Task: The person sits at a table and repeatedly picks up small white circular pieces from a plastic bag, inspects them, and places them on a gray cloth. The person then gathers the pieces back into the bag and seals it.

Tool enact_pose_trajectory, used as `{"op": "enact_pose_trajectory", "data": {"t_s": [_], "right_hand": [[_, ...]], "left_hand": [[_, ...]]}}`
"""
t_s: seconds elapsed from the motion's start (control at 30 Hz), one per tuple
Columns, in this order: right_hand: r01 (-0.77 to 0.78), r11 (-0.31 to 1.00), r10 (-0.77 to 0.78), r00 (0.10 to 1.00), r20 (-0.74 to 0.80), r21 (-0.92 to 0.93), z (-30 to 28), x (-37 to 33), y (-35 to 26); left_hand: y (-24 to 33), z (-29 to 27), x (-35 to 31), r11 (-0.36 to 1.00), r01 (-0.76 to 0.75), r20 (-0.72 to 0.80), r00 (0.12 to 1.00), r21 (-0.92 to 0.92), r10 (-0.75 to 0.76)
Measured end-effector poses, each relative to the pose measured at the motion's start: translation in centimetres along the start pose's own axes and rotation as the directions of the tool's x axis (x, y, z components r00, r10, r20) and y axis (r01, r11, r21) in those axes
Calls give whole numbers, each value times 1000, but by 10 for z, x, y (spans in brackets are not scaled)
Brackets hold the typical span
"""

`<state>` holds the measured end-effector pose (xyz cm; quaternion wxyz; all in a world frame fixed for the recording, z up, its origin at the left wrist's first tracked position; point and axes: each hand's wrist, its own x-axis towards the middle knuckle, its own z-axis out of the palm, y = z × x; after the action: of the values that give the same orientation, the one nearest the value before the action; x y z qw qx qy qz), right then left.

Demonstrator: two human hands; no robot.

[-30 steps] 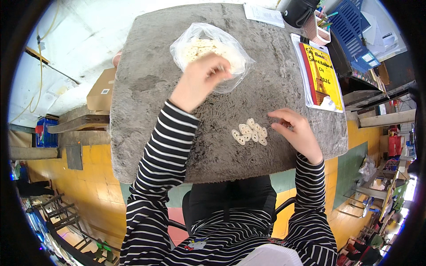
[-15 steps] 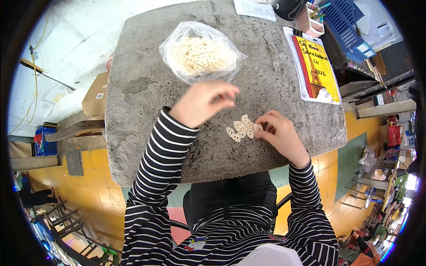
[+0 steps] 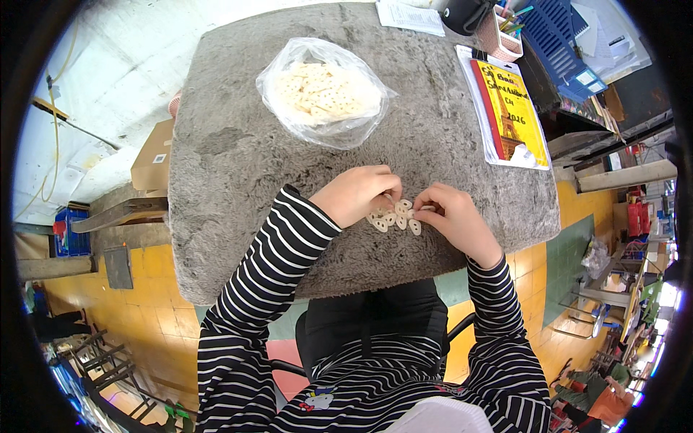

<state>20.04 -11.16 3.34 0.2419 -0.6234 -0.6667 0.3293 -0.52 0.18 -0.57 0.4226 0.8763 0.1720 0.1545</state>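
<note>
A small cluster of flat cream pieces with holes (image 3: pixel 401 217), rounded in outline, lies on the grey plush table cover (image 3: pixel 238 195) between my hands. From the left, my left hand (image 3: pixel 363 195) reaches over the cluster, its thumb and fingers pinched around what looks like one such piece. At the cluster's right side, my right hand (image 3: pixel 453 215) pinches a cream piece between thumb and forefinger, the other fingers curled. Farther back sits an open clear plastic bag (image 3: pixel 364 124) heaped with many more of these pieces. My fingers partly hide the pieces they hold.
To the right lies a clear sleeve with a yellow and red booklet (image 3: pixel 509 108). Behind it stand a pink basket with pens (image 3: pixel 505 40), a black container (image 3: pixel 462 14) and papers (image 3: pixel 411 17). A cardboard box (image 3: pixel 151 159) is left of the table.
My left hand has come down from near the bag, rightward and toward me, to the cluster. My right hand stays beside it. The pieces lie slightly rearranged.
</note>
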Motion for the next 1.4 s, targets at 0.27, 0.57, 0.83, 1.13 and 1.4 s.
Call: {"op": "enact_pose_trajectory", "data": {"t_s": [0.27, 0.57, 0.83, 1.13, 1.4], "right_hand": [[-265, 935, 252, 964, 87, 236, -7, 3, 12], [8, 1000, -7, 999, -49, 4, 8, 5, 8], [-334, 737, 307, 940, 149, 588, -18, 22, 17], [-259, 143, 26, 966, 258, 955, -31, 97, -29], [-165, 351, 48, 986, 158, 922, -37, 135, -62]], "left_hand": [[-6, -18, -4, 963, 162, -84, 979, -216, -184], [-10, -20, -4, 775, 240, 9, 957, -584, -290], [-11, -15, -3, 812, 240, -21, 955, -531, -296], [-14, -13, -2, 825, 289, 8, 945, -486, -326], [-14, -14, -4, 852, 270, -5, 953, -449, -304]]}}
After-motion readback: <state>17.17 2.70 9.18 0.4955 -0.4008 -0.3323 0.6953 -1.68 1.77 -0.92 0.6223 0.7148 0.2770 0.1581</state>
